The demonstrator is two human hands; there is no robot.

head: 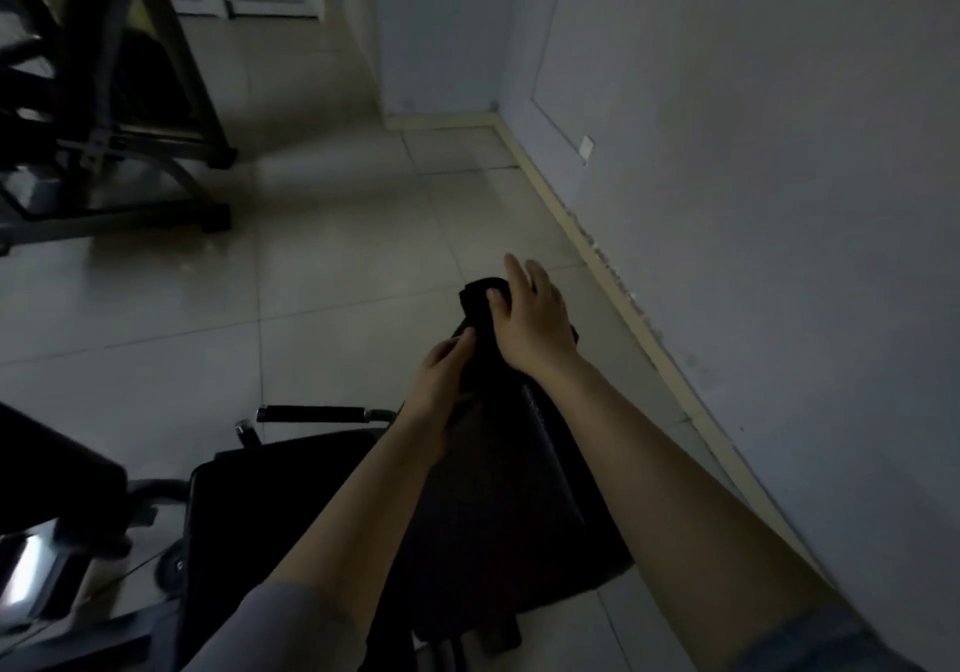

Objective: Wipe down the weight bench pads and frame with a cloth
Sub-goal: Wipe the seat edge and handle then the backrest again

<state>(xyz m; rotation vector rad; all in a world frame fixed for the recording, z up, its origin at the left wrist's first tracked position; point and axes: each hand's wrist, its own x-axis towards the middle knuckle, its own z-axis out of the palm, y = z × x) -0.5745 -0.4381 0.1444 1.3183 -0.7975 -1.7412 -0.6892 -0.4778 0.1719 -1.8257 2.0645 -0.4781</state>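
Note:
A black weight bench pad point(498, 510) runs away from me in the lower middle of the head view, its far end near the wall. A dark cloth point(480, 300) lies bunched over that far end. My right hand point(530, 323) rests flat on the cloth, thumb pressed into it and fingers spread past its edge. My left hand point(441, 380) grips the left edge of the pad just behind the cloth. A black seat pad point(270, 505) sits to the left of my left forearm. The room is dim, so cloth and pad are hard to tell apart.
A black padded handle bar point(311, 414) and a chrome-tipped post point(244, 432) stick out left of the bench. Another dark machine frame point(104, 152) stands at the upper left. The wall and its skirting point(623, 302) run close along the right. Pale floor tiles point(260, 297) lie between.

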